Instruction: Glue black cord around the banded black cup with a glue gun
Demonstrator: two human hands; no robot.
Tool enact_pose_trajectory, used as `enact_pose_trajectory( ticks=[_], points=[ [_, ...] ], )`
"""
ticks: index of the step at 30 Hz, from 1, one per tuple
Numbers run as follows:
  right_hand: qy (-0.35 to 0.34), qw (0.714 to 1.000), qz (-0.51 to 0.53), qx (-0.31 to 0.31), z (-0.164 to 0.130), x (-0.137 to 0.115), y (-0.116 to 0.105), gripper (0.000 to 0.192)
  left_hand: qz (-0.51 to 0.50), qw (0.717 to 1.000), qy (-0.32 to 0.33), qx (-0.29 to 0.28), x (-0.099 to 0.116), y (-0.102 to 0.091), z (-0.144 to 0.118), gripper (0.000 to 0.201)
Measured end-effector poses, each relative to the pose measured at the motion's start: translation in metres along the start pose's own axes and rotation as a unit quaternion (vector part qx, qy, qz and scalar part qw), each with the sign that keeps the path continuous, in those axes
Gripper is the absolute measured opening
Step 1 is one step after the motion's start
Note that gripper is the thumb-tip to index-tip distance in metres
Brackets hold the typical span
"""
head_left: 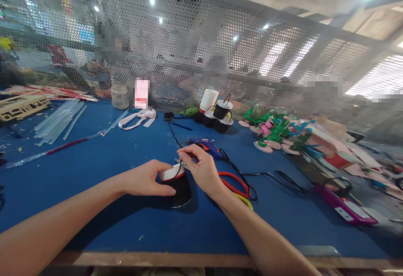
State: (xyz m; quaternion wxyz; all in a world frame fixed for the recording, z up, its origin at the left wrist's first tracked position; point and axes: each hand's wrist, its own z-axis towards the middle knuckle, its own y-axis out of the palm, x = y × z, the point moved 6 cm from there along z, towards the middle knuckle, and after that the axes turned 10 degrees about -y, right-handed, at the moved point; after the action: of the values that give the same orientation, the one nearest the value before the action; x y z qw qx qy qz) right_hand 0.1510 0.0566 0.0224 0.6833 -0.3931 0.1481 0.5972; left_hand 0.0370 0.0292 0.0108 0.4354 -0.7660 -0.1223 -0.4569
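The black cup (178, 186) stands on the blue table (94, 162), near the front edge, and serves as landmark. Left of it, glue sticks (59, 121) lie well apart. The left hand (146, 179) is wrapped against the cup's left wall. At the rim, the right hand (201, 169) is pinched shut on a thin black wire (180, 167). Just right of the cup lie red-handled scissors (234, 183); behind it, a glue gun (206, 145). The cup is best braced firmly while the wire is seated at the rim.
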Motion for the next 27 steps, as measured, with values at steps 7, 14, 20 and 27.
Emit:
enact_pose_trajectory(
  ticks=[7,14,20,27],
  points=[
    [0.055,0.992,0.089,-0.069,-0.001,0.006,0.020,0.021,-0.037,0.998,0.001,0.050,-0.004,0.001,0.003,0.036],
    [0.067,0.991,0.087,-0.072,0.001,0.015,0.018,0.025,-0.083,0.994,-0.026,0.070,-0.010,0.006,0.006,0.042],
    [0.058,0.992,0.042,-0.100,0.003,0.014,0.026,0.016,-0.090,0.992,-0.038,0.078,-0.014,0.008,0.007,0.042],
    [0.090,0.981,-0.171,0.015,0.014,0.032,-0.027,0.030,-0.128,0.983,-0.070,0.112,-0.020,0.002,0.008,0.047]
  ],
)
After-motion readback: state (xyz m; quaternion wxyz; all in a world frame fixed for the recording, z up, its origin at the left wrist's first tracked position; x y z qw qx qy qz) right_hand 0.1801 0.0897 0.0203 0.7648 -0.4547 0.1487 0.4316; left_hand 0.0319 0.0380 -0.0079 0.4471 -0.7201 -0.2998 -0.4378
